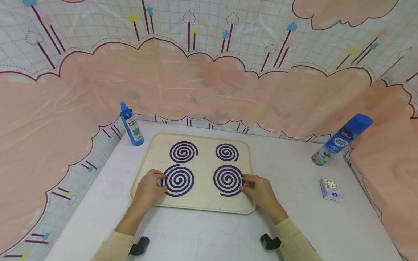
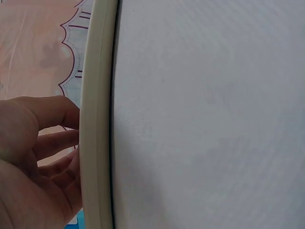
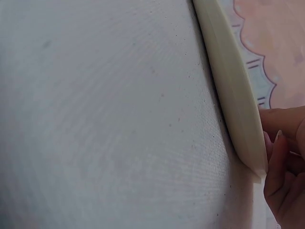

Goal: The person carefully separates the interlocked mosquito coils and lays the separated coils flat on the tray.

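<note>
On a cream tray point(image 1: 202, 204) lie several dark blue spiral mosquito coils. At the front left coil point(image 1: 179, 181), my left hand point(image 1: 149, 188) holds the outer left edge with thumb and fingertips. My right hand point(image 1: 259, 190) likewise holds the right edge of the front right coil point(image 1: 228, 180). Behind these lie the back left coil point(image 1: 183, 152) and the smaller back right coil point(image 1: 226, 152). In both wrist views the tray's rim hides the fingertips and the coils; only the bent fingers of the left hand point(image 2: 43, 152) and right hand point(image 3: 286, 162) show.
A blue spray bottle point(image 1: 132, 127) stands beyond the tray's back left corner. To the right are a blue aerosol can point(image 1: 339, 141) and a small purple-and-white packet point(image 1: 331, 190). All stand on a white table point(image 1: 202, 235). Patterned cloth point(image 1: 183, 87) hangs behind.
</note>
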Demonstrator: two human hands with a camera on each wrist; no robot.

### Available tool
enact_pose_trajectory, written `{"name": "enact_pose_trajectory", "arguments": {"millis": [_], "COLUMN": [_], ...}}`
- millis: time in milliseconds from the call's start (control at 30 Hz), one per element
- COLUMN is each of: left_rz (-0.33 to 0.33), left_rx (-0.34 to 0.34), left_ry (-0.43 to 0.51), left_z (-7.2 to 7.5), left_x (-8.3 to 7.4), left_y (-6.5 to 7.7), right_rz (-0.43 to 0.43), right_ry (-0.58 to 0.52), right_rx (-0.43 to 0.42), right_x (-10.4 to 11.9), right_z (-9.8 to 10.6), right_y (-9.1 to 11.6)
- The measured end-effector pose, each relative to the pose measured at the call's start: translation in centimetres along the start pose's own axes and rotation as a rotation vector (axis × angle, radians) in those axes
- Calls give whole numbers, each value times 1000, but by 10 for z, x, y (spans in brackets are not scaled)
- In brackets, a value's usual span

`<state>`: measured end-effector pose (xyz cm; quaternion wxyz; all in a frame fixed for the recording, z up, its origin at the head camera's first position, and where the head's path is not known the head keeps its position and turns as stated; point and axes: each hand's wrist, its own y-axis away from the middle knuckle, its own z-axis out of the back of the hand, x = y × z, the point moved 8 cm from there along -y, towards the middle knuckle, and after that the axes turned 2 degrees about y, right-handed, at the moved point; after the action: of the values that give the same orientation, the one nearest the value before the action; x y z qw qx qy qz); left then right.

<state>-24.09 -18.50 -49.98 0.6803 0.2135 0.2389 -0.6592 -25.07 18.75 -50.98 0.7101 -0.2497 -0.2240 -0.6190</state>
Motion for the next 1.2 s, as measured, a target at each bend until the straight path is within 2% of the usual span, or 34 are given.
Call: {"name": "enact_pose_trajectory", "arguments": {"millis": [400, 733, 1000, 1100, 1200], "left_rz": [-9, -36, -31, -18, 5], "left_rx": [7, 36, 41, 52, 70], "left_ry": [2, -4, -6, -9, -6], "left_z": [1, -1, -1, 0, 3], "left_x": [-1, -4, -4, -3, -3], "left_y": [-1, 1, 2, 1, -1], "right_rz": [20, -2, 2, -32, -111], "right_ry": [11, 12, -1, -46, -136], "right_rx": [-4, 1, -6, 20, 63], "right_x": [0, 0, -1, -5, -13], "right_z": [0, -2, 1, 2, 4], "right_y": [-1, 3, 1, 2, 2]}}
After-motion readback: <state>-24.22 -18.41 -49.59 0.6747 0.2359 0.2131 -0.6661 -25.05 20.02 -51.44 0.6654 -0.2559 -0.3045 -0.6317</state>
